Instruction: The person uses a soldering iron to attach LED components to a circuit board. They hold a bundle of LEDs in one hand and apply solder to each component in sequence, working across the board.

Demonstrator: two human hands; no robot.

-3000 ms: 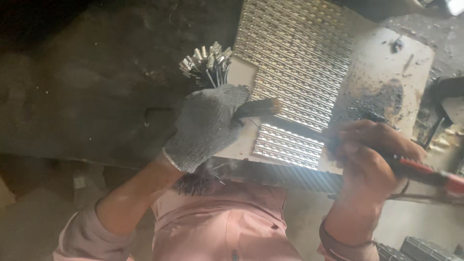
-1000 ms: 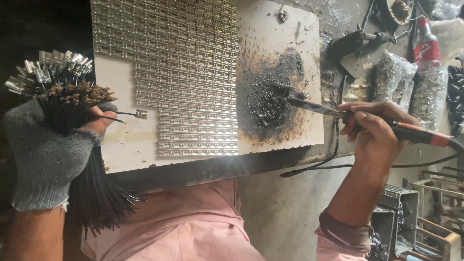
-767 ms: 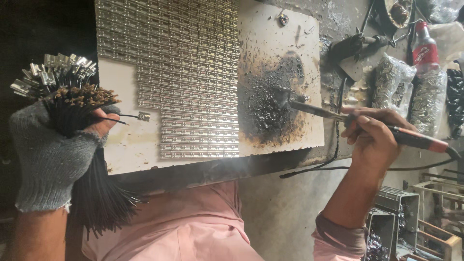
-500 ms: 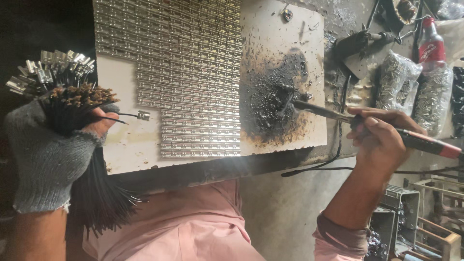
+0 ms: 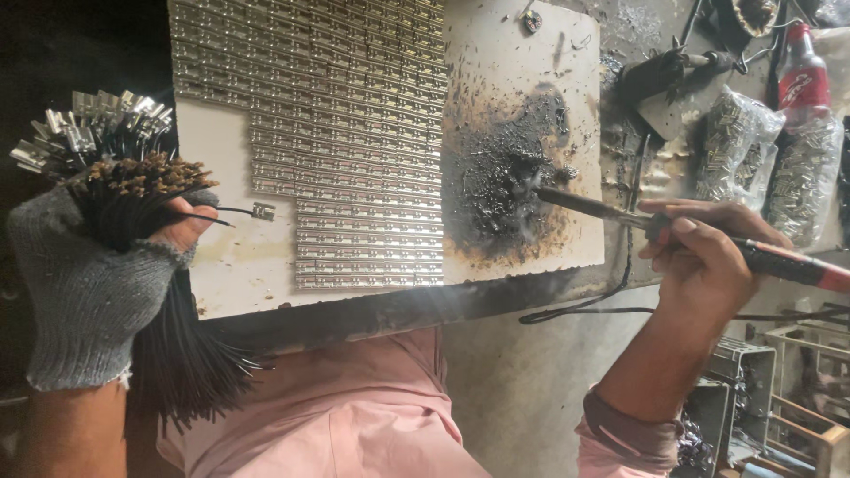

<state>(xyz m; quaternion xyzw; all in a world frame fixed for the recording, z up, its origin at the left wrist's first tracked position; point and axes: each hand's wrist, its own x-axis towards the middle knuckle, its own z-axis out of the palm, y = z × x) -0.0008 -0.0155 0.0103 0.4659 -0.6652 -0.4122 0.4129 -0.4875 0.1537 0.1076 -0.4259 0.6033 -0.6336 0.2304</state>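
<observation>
Left hand (image 5: 97, 274), in a grey knit glove, closed around a thick bundle of black wires (image 5: 146, 265) at the left edge; metal terminals (image 5: 88, 133) fanned out at the far end of the bundle, loose wire ends spreading below the fist. One single wire (image 5: 235, 211) with a small terminal pushed out from the thumb over the pale board (image 5: 239, 274). Rows of shiny metal terminals (image 5: 345, 133) laid in tight lines across the board's middle. Right hand (image 5: 708, 257), bare, gripping a soldering iron (image 5: 673, 232) with a red and black handle; tip resting in the blackened, crusted patch (image 5: 513, 186) on the board's right part. On the counter (image 5: 646, 115) at far right: two clear plastic bags (image 5: 770, 159) of small metal parts, upright and touching, and behind them a plastic bottle with a red label (image 5: 801, 75). Pink shirt (image 5: 354, 416) at the near edge.
</observation>
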